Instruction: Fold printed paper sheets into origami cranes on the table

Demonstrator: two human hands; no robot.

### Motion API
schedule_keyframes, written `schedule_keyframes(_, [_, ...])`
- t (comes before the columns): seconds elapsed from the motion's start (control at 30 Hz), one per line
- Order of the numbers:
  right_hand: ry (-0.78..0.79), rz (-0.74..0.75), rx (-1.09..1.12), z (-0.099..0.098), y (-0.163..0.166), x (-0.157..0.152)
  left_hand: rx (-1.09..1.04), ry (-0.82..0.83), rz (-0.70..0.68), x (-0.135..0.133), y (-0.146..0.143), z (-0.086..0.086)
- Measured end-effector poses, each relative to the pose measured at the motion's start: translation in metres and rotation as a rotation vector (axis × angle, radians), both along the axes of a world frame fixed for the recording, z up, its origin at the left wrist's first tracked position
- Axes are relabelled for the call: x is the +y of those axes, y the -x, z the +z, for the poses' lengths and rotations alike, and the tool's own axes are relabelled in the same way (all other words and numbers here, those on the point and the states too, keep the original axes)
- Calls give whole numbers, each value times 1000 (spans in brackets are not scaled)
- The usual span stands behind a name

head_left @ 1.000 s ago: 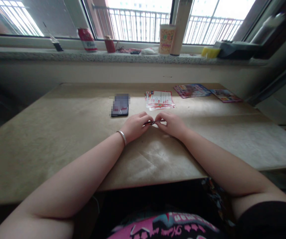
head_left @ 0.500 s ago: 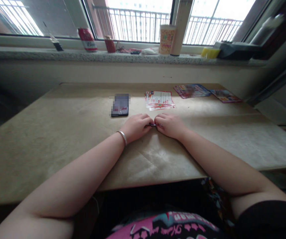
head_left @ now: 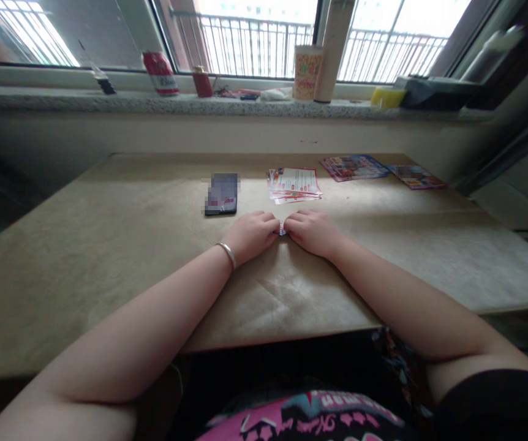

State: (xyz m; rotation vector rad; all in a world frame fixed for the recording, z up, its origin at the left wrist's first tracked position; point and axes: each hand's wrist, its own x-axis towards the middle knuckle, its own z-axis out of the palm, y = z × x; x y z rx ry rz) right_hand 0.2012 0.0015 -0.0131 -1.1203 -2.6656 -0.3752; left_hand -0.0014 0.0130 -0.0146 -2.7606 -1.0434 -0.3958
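My left hand (head_left: 253,234), with a silver bracelet at its wrist, rests low over the table with its fingers curled. Facing it, my right hand (head_left: 313,231) is bent the same way, and the fingertips almost meet. Both hands pinch a piece of printed paper (head_left: 282,229); only a narrow white and purplish sliver shows in the gap, and the fingers cover the rest. Just beyond the hands lies a loose stack of white and red printed sheets (head_left: 295,182). A dark phone (head_left: 222,194) lies flat to the left of that stack.
Two piles of colourful printed leaflets, a nearer-middle pile (head_left: 354,166) and a far-right pile (head_left: 416,176), lie at the table's (head_left: 108,245) back right. On the stone sill (head_left: 227,108) stand a red can (head_left: 160,73), a red bottle (head_left: 202,82) and a patterned cup (head_left: 307,72).
My hands have drawn slightly apart, and more of the paper's light printed face shows between the fingertips. The phone, sheets and leaflets stay where they were.
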Motion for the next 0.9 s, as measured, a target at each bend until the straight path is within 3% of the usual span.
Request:
schedule_keyframes(0.2, [38,-49,10,1,2,-1,1,31,16,-1,-2,2])
schedule_keyframes(0.43, [145,29,63,4,-1,1,-2,97,-59,-1,-1,6])
schedule_keyframes(0.9, [191,-21,138,0,-1,3,-16,90,63,-3,0,2])
